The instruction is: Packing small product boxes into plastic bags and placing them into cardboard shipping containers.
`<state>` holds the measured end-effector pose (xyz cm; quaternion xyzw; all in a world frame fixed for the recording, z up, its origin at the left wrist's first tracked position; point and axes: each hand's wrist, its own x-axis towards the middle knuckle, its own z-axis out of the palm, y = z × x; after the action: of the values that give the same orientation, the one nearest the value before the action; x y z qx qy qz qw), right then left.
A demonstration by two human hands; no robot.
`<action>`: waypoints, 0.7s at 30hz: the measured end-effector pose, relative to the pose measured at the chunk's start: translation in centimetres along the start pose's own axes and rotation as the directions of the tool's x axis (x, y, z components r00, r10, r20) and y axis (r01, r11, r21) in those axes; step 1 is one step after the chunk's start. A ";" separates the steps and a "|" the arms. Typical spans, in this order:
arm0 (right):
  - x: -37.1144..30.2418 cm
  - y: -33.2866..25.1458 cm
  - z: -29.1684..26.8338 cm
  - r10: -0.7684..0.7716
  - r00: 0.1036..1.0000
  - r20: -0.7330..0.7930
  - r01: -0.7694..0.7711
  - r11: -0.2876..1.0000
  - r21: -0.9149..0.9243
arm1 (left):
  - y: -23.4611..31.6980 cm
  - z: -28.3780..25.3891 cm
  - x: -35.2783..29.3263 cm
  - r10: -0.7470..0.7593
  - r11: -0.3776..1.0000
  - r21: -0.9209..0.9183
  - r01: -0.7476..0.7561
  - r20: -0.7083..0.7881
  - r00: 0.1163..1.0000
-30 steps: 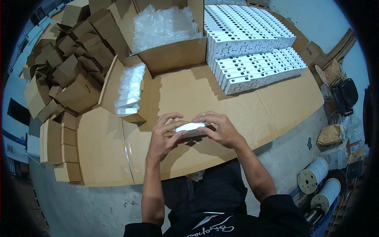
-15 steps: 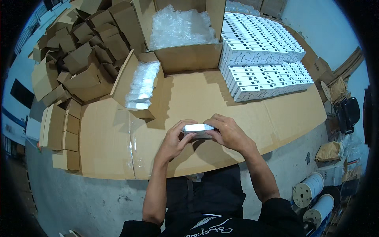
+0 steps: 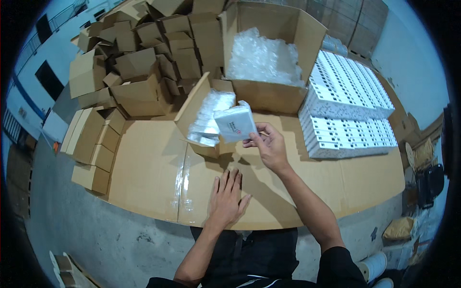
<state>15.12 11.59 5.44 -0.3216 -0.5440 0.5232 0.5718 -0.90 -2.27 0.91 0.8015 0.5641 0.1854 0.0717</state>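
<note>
A flat white box in clear plastic wrap [image 3: 236, 124] is raised above the table, gripped at its right edge by my right hand [image 3: 269, 146]. Just left of it stands a small open carton [image 3: 194, 103] holding a row of similar wrapped white boxes [image 3: 207, 117]; the held box overlaps part of that row in view. My left hand [image 3: 226, 201] lies palm down near the table's front edge, fingers stretched out, with nothing in it. Cardboard covers the table [image 3: 149, 168] beneath.
A large carton of clear bubble bags [image 3: 264, 57] stands at the back. Stacked white boxes [image 3: 348, 105] fill the right side. Open brown cartons [image 3: 139, 91] pile up at the back left, and closed brown boxes [image 3: 93, 158] line the left edge.
My right hand has carried the wrapped box forward and left, close to the small carton. My left hand has let go of it and come down flat on the table. The view has shifted.
</note>
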 end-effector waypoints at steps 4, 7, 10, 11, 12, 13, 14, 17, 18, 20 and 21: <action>1.9 1.3 3.0 0.008 0.996 0.089 -0.011 0.999 0.037 | -0.1 0.0 0.0 0.003 1.000 -0.022 -0.003 0.006 1.000; 2.4 2.5 4.0 0.007 0.996 0.084 -0.007 1.000 -0.002 | 0.0 -0.4 0.1 -0.003 1.000 -0.028 0.004 0.006 1.000; 2.8 3.3 3.5 -0.037 0.997 0.073 0.042 0.997 -0.062 | 0.1 -0.6 0.4 -0.003 0.999 -0.041 0.003 0.005 1.000; 2.9 3.1 3.7 -0.043 0.995 0.085 0.050 0.995 -0.081 | 0.0 -0.6 0.3 -0.007 0.999 -0.042 0.008 0.008 1.000; 2.9 2.8 3.9 -0.048 0.994 0.096 0.058 0.993 -0.101 | 0.0 -0.6 0.4 -0.014 0.999 -0.044 0.015 0.008 1.000; 2.9 2.5 3.9 -0.043 0.994 0.100 0.054 0.993 -0.101 | 0.0 -0.6 0.6 -0.014 0.999 -0.047 0.014 0.006 1.000; 2.7 1.7 4.2 -0.090 0.991 0.098 0.109 0.972 -0.206 | -0.1 -0.6 0.6 -0.011 0.999 -0.050 0.012 0.004 1.000; 2.4 1.6 4.3 -0.199 0.969 0.146 0.243 0.874 -0.422 | -0.3 -0.2 0.4 -0.018 0.998 -0.059 0.018 0.000 1.000; 2.3 1.5 4.3 -0.258 0.945 0.199 0.325 0.789 -0.522 | -0.3 -0.2 0.5 -0.018 0.998 -0.059 0.018 -0.001 1.000; 2.3 1.2 4.4 -0.302 0.925 0.229 0.379 0.734 -0.564 | -0.2 -0.3 0.6 -0.021 0.998 -0.056 0.021 0.004 1.000; 2.5 1.0 4.5 -0.304 0.918 0.256 0.397 0.684 -0.612 | -0.1 -0.2 0.6 -0.018 0.998 -0.056 0.018 0.003 1.000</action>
<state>10.26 13.28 6.08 -0.3541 -0.7800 0.2012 0.4751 -0.90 -1.68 1.19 0.7943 0.5656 0.1995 0.0967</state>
